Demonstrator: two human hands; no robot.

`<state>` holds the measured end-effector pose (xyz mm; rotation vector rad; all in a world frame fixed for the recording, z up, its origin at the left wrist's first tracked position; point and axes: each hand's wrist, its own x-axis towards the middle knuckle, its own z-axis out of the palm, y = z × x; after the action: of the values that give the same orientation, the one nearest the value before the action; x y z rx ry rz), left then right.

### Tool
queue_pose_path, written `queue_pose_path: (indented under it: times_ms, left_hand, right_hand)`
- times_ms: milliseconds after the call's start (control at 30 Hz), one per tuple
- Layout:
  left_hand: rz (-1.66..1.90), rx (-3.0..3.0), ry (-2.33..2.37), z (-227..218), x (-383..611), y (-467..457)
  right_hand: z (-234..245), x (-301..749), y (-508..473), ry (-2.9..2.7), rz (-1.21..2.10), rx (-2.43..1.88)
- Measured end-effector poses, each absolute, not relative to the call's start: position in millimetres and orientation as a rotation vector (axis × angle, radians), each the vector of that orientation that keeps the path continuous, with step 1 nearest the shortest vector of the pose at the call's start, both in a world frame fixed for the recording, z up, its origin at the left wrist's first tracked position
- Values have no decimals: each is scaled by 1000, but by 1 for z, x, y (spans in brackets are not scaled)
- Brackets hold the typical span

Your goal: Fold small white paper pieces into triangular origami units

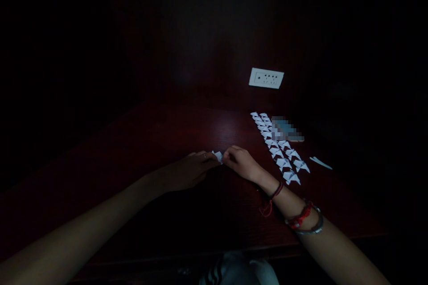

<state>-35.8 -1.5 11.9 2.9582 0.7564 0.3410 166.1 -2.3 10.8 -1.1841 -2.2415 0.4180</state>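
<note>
Over the middle of a dark red table, a small folded white paper piece sits between my two hands. My left hand, with a ring on one finger, pinches its left side. On its right side, the fingers of my right hand are closed on the paper's edge. Part of the piece is hidden by the fingers, so its full shape cannot be made out. To the right stand several similar folded paper figures, lined up in two slanting rows.
A blurred-out flat bluish object lies beside the far part of the rows. Farther right is a thin pale strip. A white socket plate is on the dark wall behind. The table's front edge runs above my lap.
</note>
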Motion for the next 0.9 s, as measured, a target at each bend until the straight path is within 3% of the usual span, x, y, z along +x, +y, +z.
queue_pose_path:
  times_ms: [567,900]
  left_hand:
    - [352,2896,701,11,-36,2]
    - [328,2919,748,14,-35,-1]
  right_hand:
    - [7,163,-4,-2016,540,-1158]
    - [10,163,-8,-2211,512,-1083]
